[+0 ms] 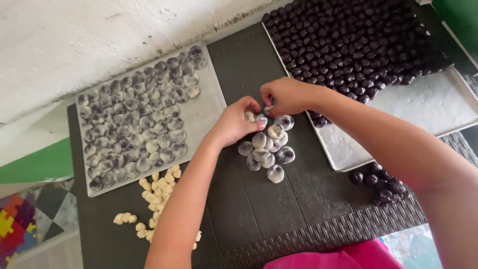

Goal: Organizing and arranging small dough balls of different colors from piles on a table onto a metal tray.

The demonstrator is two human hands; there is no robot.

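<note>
Between both hands' fingers [250, 106] sits a dough ball [261, 118].

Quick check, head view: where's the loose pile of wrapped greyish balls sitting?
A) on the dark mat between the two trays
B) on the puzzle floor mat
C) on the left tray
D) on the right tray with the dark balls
A: the pile of wrapped balls lies on the dark mat, just under the left hand and right hand, between the left tray and the right tray.

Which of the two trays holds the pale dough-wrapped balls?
The left tray, by the wall: its balls are grey-white, wrapped in dough. The right tray holds bare dark purple balls.
</note>
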